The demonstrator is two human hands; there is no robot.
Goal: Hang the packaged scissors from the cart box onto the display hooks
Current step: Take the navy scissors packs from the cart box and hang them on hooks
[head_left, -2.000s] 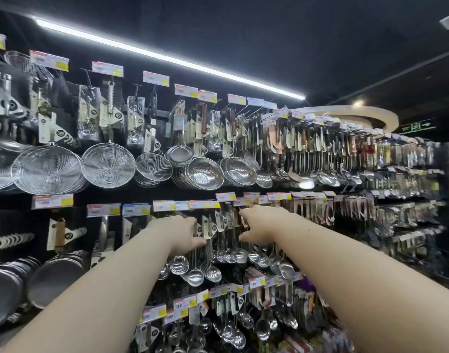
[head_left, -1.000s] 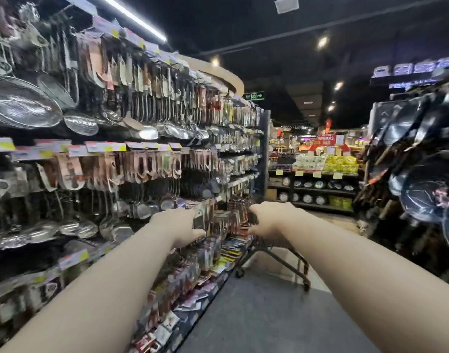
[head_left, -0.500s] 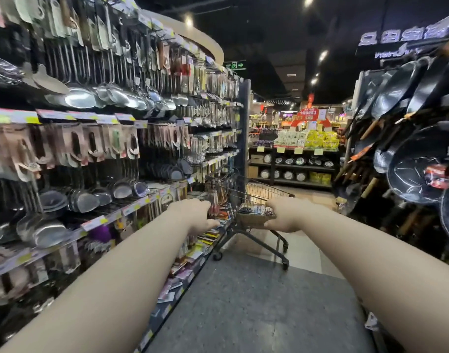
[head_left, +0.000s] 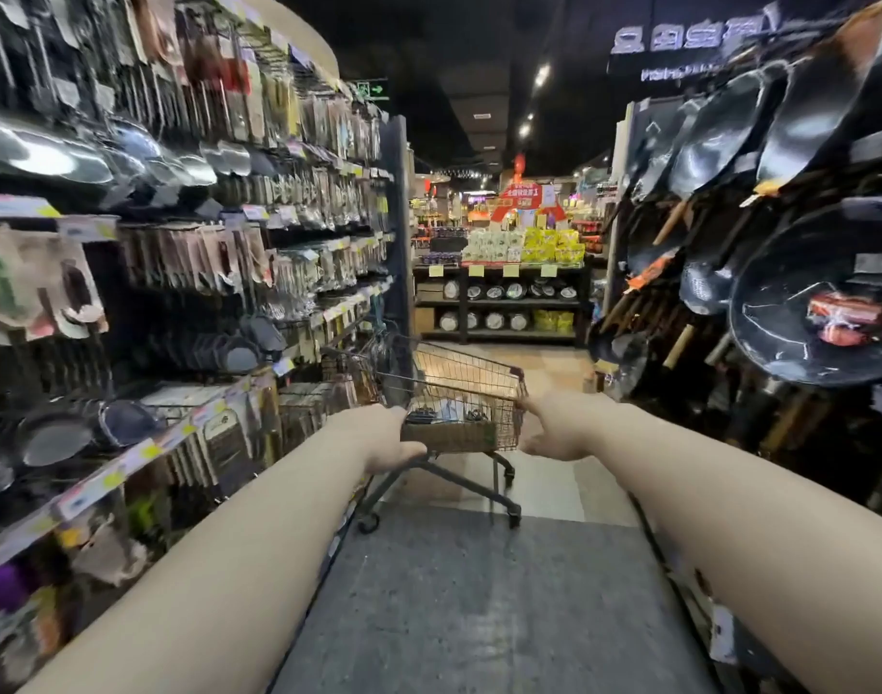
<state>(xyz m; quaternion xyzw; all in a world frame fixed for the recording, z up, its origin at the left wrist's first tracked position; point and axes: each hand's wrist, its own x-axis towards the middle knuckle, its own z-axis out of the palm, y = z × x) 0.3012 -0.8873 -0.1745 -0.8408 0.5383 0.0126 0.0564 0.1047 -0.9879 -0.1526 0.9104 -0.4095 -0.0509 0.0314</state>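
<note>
To the left of the left hand, the display hooks (head_left: 218,263) run along the aisle, crowded with hanging packs and too blurred for me to pick out a free one. The left hand (head_left: 379,438) is stretched forward and loosely spread, and I see nothing held in it. Its fingers are at the left edge of the cart (head_left: 471,373), but I cannot tell whether they touch the wire. Between the two hands, low in the cart, sits the cardboard box (head_left: 449,437), and the dark shapes on top of it are, I believe, the packaged scissors (head_left: 471,415), not yet taken out. The right hand (head_left: 559,428) is also released, with the thumb spread and the fingers pointing at the right corner of the cart, near it or just on it. To the right of this hand only dark woks (head_left: 819,303) hang, and they play no part here. The step in hand seems to be fetching the next pack. I would steady the cart with one hand so it does not roll away, and reach down into the box with the other. It is better to take one pack by its card top and keep the hang hole free and upward. Then it can slide directly onto a hook on the left side without a second grip.
</note>
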